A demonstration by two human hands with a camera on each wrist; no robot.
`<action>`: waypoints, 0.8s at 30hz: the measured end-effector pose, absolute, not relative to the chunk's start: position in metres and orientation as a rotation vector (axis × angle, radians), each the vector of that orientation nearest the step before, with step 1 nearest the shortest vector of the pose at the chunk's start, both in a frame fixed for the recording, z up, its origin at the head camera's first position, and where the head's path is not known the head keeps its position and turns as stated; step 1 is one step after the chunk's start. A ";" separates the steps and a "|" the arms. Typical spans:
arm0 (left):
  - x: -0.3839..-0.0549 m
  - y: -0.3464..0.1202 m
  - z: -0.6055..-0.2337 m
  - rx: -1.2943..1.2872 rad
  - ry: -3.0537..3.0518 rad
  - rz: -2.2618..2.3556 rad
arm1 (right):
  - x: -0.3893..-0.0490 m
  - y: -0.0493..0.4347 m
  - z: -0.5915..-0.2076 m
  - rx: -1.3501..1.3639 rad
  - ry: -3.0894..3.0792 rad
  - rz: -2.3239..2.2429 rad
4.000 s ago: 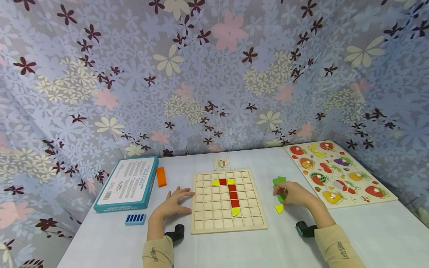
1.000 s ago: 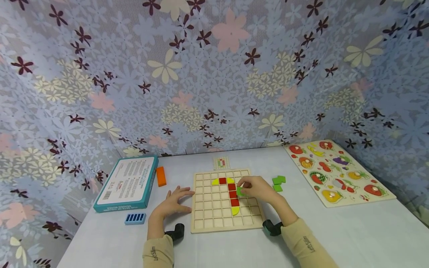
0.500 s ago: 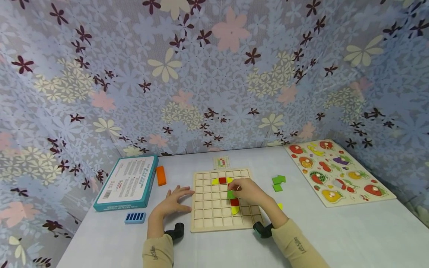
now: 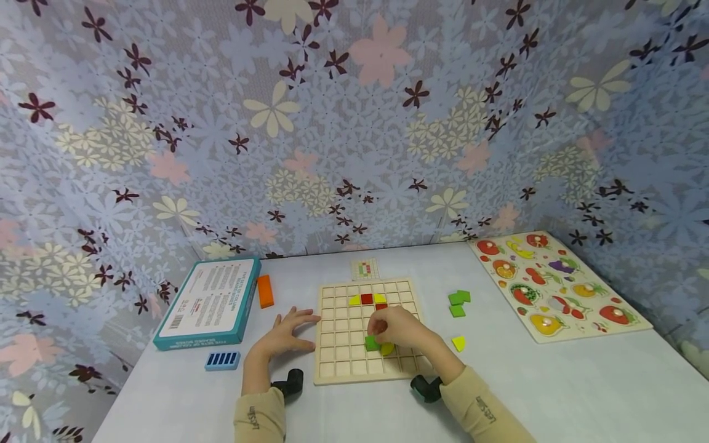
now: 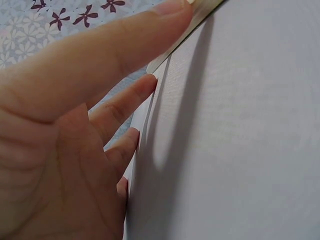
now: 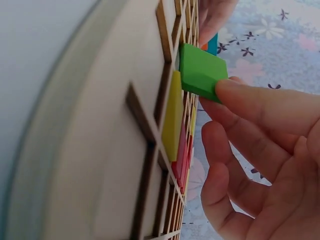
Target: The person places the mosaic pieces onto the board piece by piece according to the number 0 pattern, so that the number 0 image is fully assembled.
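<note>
A wooden grid board (image 4: 335,370) lies on the table with red square tiles (image 4: 367,299) and yellow rounded tiles (image 4: 388,349) set in its cells. My right hand (image 4: 400,328) pinches a green square tile (image 6: 202,71) between thumb and fingers, tilted at the cells left of the lower yellow tile. This hand covers part of the red column in the head view. At the board's left edge my left hand (image 4: 284,338) rests with spread fingers, thumb and fingertips at the rim; the left wrist view shows its fingers (image 5: 122,107) extended.
Several green tiles (image 4: 457,303) and one yellow tile (image 4: 458,343) lie right of the board. A small pattern card (image 4: 365,269) is behind it. Leftward are a teal box (image 4: 207,301), an orange block (image 4: 265,291) and a blue slotted piece (image 4: 223,361). A fruit puzzle board (image 4: 559,286) lies far right.
My right hand took a green tile from the pile on the right, brought it over the board, and has moved left and nearer with it. The left hand stays at the edge.
</note>
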State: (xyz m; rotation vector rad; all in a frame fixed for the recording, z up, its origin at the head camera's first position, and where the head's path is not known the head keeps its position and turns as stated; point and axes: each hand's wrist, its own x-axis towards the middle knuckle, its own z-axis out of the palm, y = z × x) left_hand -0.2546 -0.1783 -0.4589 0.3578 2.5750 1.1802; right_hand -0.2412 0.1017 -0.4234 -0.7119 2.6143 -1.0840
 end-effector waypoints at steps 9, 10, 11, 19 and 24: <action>-0.255 -0.178 -0.459 0.358 2.570 1.192 | -0.239 0.103 -0.422 -0.757 2.596 -1.020; -0.255 -0.178 -0.459 0.359 2.571 1.194 | -0.239 0.102 -0.422 -0.769 2.598 -1.008; -0.255 -0.178 -0.459 0.361 2.572 1.193 | -0.238 0.102 -0.422 -0.778 2.600 -0.999; -0.255 -0.177 -0.459 0.361 2.580 1.182 | -0.238 0.100 -0.426 -0.779 2.654 -0.909; -0.255 -0.177 -0.460 0.350 2.583 1.177 | -0.239 0.100 -0.427 -0.796 2.660 -0.887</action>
